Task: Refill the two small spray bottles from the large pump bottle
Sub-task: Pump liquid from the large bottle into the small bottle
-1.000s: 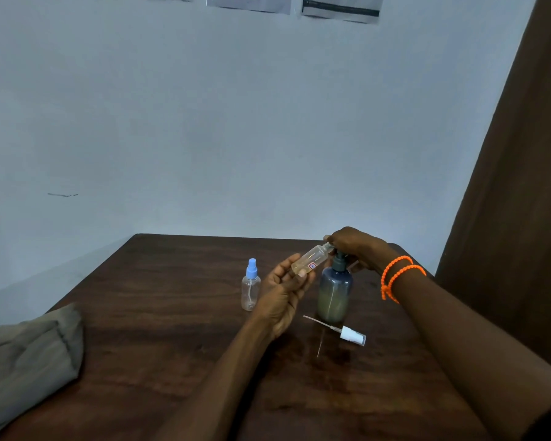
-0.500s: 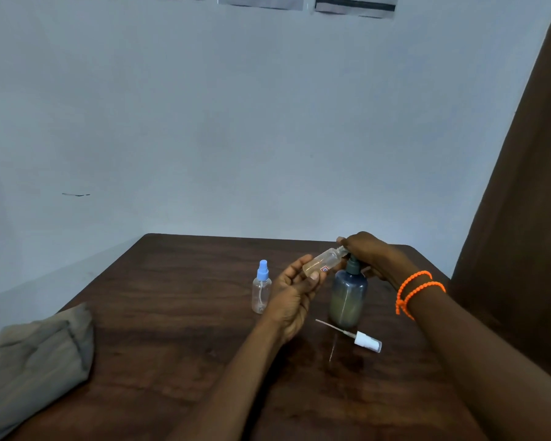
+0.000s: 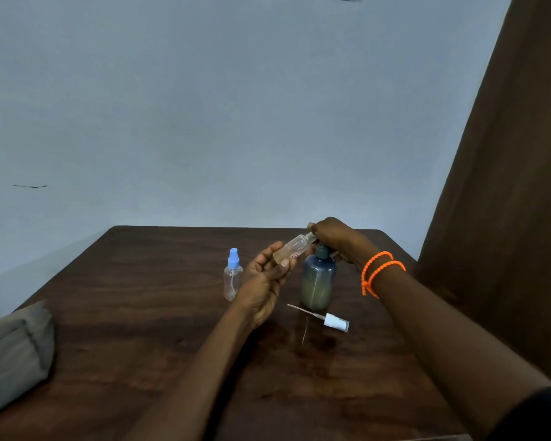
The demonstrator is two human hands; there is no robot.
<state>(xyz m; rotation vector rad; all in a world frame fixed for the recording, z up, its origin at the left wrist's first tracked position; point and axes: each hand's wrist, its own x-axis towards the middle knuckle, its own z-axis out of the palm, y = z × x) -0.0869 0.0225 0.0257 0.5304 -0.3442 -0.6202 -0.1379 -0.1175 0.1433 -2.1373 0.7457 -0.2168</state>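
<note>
A dark blue-grey pump bottle point(image 3: 318, 281) stands upright on the wooden table point(image 3: 147, 313), about half full of pale liquid. My right hand point(image 3: 334, 237) lies over its pump head and hides it. My left hand point(image 3: 268, 278) holds a small clear spray bottle point(image 3: 295, 248) without its cap, tilted with its open mouth up against the pump under my right hand. That bottle's white spray cap point(image 3: 334, 321) with its thin tube lies flat in front of the pump bottle. A second small clear bottle point(image 3: 233, 276) with a blue spray cap stands upright to the left.
A folded grey cloth point(image 3: 13, 354) lies at the table's left front edge. A brown curtain point(image 3: 506, 186) hangs on the right beside the table. A pale wall stands behind the table's far edge. Orange bead bracelets point(image 3: 379, 272) circle my right wrist.
Both hands stay on the same bottles. Only the camera view has shifted a little; the small bottle remains tilted against the pump.
</note>
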